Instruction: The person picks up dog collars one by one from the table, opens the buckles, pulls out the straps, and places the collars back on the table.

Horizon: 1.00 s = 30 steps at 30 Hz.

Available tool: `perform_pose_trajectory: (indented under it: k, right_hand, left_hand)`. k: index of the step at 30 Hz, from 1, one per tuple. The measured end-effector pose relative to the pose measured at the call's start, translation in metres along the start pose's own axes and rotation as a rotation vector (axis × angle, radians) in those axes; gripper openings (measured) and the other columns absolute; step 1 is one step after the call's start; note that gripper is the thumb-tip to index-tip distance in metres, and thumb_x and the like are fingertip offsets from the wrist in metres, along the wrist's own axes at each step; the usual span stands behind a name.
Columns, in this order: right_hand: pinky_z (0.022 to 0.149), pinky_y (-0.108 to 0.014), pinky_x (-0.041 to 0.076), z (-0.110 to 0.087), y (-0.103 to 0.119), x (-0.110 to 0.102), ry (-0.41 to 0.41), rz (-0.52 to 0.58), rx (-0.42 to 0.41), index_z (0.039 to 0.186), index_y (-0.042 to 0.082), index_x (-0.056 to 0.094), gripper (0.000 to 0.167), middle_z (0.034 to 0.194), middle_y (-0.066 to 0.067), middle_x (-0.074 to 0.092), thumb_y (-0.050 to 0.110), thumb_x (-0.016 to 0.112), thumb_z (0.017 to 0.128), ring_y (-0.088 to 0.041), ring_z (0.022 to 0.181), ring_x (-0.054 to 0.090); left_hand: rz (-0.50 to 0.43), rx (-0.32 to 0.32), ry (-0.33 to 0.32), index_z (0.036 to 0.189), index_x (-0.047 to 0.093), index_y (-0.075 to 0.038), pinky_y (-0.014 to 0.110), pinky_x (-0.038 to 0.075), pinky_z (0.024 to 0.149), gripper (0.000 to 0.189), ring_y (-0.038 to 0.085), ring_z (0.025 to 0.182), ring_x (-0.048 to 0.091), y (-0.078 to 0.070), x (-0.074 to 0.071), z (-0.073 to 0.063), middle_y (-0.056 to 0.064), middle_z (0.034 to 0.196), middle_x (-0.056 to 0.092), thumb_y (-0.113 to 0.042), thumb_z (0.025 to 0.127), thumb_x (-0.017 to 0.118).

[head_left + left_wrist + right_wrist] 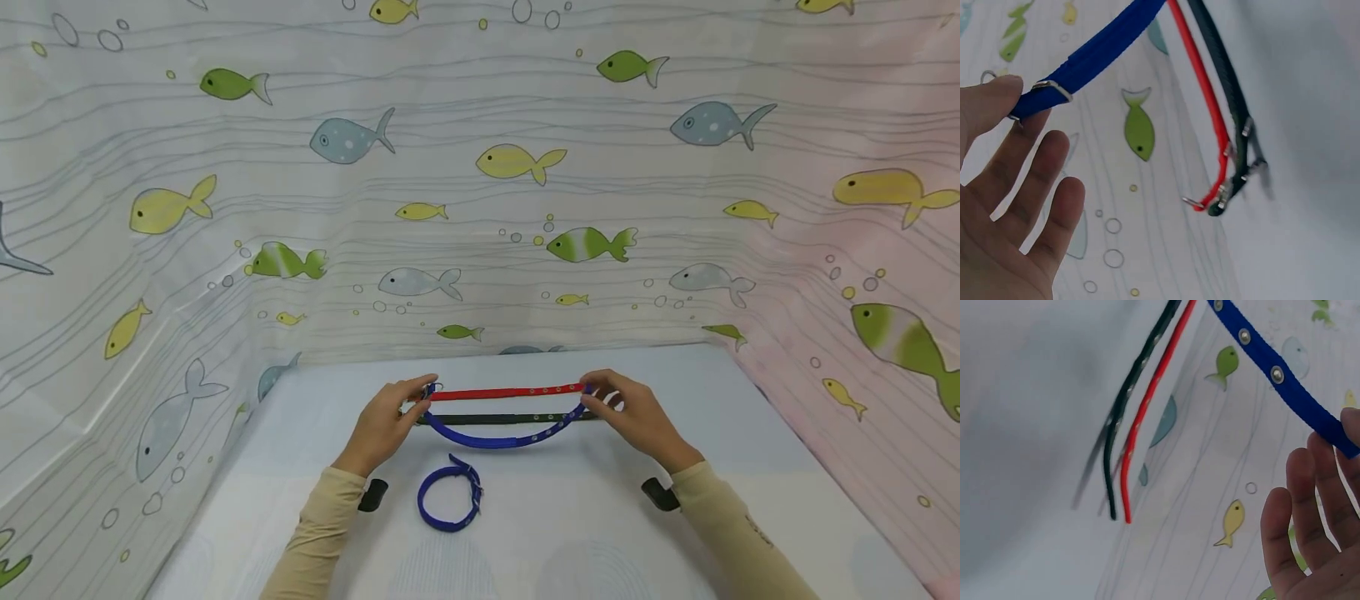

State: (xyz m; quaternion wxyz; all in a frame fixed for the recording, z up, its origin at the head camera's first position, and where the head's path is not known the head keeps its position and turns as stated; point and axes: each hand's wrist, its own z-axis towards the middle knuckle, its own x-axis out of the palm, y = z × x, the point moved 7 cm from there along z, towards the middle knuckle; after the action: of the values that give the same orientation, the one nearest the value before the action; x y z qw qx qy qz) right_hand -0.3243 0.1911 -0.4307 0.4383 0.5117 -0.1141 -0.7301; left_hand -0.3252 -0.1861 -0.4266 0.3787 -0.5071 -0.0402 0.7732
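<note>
"Over the middle of the white table (555, 533), you are holding a blue strap (480, 442), and it is sagging in a curve between your hands. How are your fingers gripping it?"

"On the left, your left hand (386, 421) is pinching the end with the metal buckle (1052, 89) between thumb and fingertips, while the lower fingers are spreading apart, away from the strap. On the right, your right hand (633, 412) is clamping the plain tip between thumb and fingertips; its lower fingers are extending beside one another. Metal eyelets (1277, 375) are running along that right part."

"What is stretching out just beyond it?"

"A dark green strap (480, 419) is running left to right, and a red strap (480, 394) is lying on its far side, roughly parallel. In the wrist views, both are lying apart from your fingers."

"And nearer to you?"

"Left of centre, a coiled blue band (450, 527) is resting on the table. Your beige sleeves (315, 525) are reaching in from the near side, a dark device (372, 495) sitting at each wrist. At the far side, a fish-patterned sheet (517, 196) is rising behind everything."
</note>
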Motion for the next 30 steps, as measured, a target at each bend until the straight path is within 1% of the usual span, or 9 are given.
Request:
perform_pose_trajectory:
  k: [1,6,7,8,13,16,22,27,30]
  right_hand:
    - [0.079,-0.032,0.056,0.0,-0.003,0.0,0.005,-0.004,0.012,0.124,0.018,0.065,0.03,0.103,0.01,0.067,0.023,0.074,0.095,-0.01,0.092,0.062]
    - [0.08,-0.034,0.056,-0.003,-0.016,0.003,0.033,-0.017,0.081,0.119,0.018,0.066,0.027,0.1,0.009,0.068,0.025,0.076,0.094,-0.011,0.09,0.063]
    - [0.081,-0.036,0.056,-0.003,-0.019,0.004,0.039,-0.025,0.091,0.117,0.019,0.066,0.026,0.1,0.009,0.068,0.025,0.076,0.094,-0.011,0.09,0.062]
    - [0.081,-0.038,0.056,-0.004,-0.021,0.005,0.047,-0.028,0.103,0.116,0.019,0.066,0.025,0.1,0.009,0.068,0.024,0.076,0.094,-0.012,0.09,0.062]
    - [0.083,-0.043,0.055,-0.008,-0.032,0.009,0.067,-0.068,0.155,0.114,0.016,0.067,0.025,0.1,0.007,0.069,0.022,0.078,0.092,-0.015,0.092,0.063]
    - [0.083,-0.041,0.054,-0.009,-0.035,0.008,0.065,-0.085,0.17,0.115,0.015,0.067,0.026,0.1,0.006,0.07,0.021,0.078,0.092,-0.016,0.092,0.064]
    - [0.079,-0.037,0.054,-0.012,-0.042,0.004,0.075,-0.117,0.163,0.112,0.015,0.068,0.023,0.098,0.007,0.07,0.019,0.078,0.092,-0.013,0.088,0.062]
    - [0.072,-0.035,0.052,-0.016,-0.051,0.003,0.117,-0.14,0.177,0.11,0.014,0.067,0.02,0.095,0.006,0.07,0.018,0.076,0.093,-0.014,0.084,0.062]
    - [0.069,-0.034,0.05,-0.018,-0.058,0.002,0.135,-0.182,0.206,0.109,0.016,0.068,0.017,0.091,0.005,0.069,0.02,0.074,0.094,-0.016,0.082,0.062]
  left_hand:
    - [0.014,0.008,0.005,0.142,0.06,-0.026,0.043,0.054,0.086,0.046,0.021,0.102,0.064,0.003,0.001,-0.001,-0.003,0.109,0.071,-0.018,0.097,0.071]
    - [0.079,0.048,-0.008,0.137,0.064,-0.022,0.042,0.054,0.086,0.044,0.019,0.097,0.065,0.011,0.003,-0.007,-0.002,0.107,0.072,-0.014,0.095,0.074]
    - [0.089,0.048,-0.01,0.136,0.065,-0.022,0.041,0.055,0.081,0.044,0.019,0.096,0.065,0.013,0.004,-0.008,-0.002,0.106,0.072,-0.014,0.094,0.075]
    - [0.096,0.042,-0.011,0.135,0.065,-0.022,0.04,0.054,0.078,0.044,0.02,0.094,0.065,0.015,0.004,-0.009,-0.001,0.105,0.072,-0.014,0.093,0.075]
    - [0.136,0.0,-0.016,0.13,0.068,-0.02,0.042,0.054,0.075,0.041,0.025,0.091,0.067,0.021,0.003,-0.014,0.0,0.102,0.073,-0.013,0.09,0.079]
    - [0.158,-0.021,-0.022,0.128,0.069,-0.02,0.043,0.053,0.075,0.04,0.026,0.091,0.067,0.024,0.0,-0.017,0.0,0.102,0.074,-0.016,0.089,0.08]
    - [0.231,-0.063,-0.015,0.123,0.072,-0.019,0.045,0.053,0.078,0.038,0.024,0.094,0.065,0.032,-0.002,-0.02,-0.002,0.102,0.075,-0.022,0.087,0.083]
    - [0.305,-0.063,-0.016,0.117,0.075,-0.016,0.044,0.055,0.075,0.036,0.024,0.092,0.067,0.036,-0.004,-0.025,-0.001,0.101,0.076,-0.023,0.084,0.086]
    - [0.345,-0.06,-0.019,0.111,0.077,-0.016,0.044,0.054,0.071,0.032,0.024,0.089,0.067,0.039,-0.005,-0.028,-0.001,0.099,0.076,-0.022,0.081,0.088]
